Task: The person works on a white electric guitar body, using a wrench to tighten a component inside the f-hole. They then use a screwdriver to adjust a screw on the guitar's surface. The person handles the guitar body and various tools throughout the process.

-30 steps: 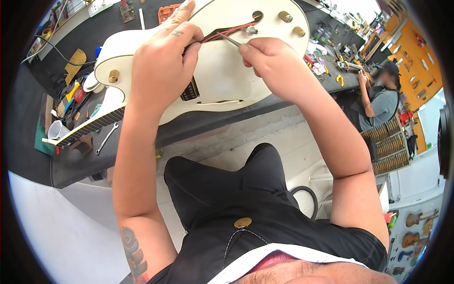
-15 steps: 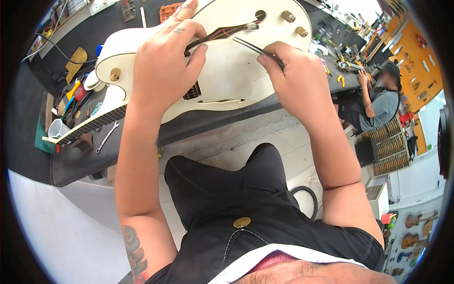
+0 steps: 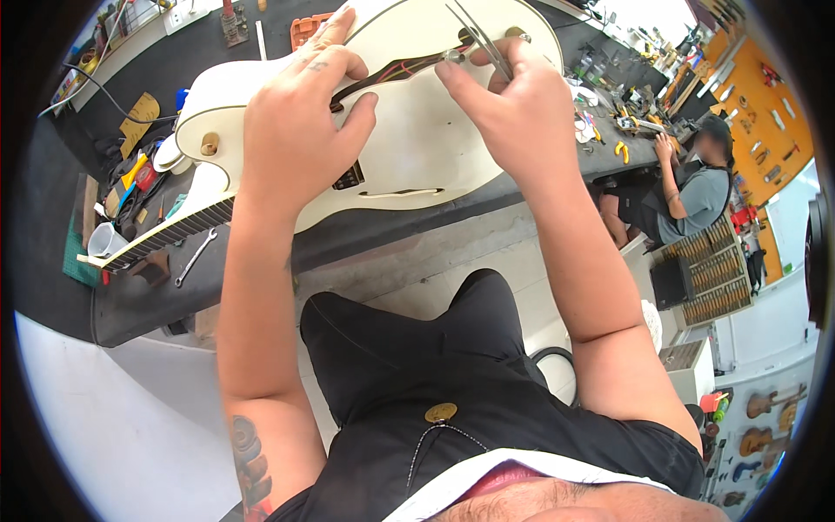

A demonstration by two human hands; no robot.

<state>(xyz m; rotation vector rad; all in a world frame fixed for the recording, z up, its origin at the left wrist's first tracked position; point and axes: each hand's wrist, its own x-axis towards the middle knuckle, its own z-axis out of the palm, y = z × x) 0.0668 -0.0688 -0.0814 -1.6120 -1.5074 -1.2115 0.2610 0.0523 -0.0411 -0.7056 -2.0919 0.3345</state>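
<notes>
A cream hollow-body guitar lies on the bench under both hands, its neck pointing to the lower left. Red and dark wires show inside its upper f-hole. My left hand rests on the body beside that f-hole, thumb and fingers apart, holding nothing visible. Black tweezers are held in my right hand, their tips pointing up and away. The right thumb and forefinger are at a small shiny round piece by the f-hole's end; I cannot tell whether they grip it.
A wrench lies on the dark bench below the neck. A white cup and assorted tools stand at left, with an orange case behind the guitar. At right, another person sits by the bench near yellow-handled pliers.
My right hand has moved up and left to the small round piece, and the tweezers have swung from pointing left to pointing up. My left hand stays on the guitar.
</notes>
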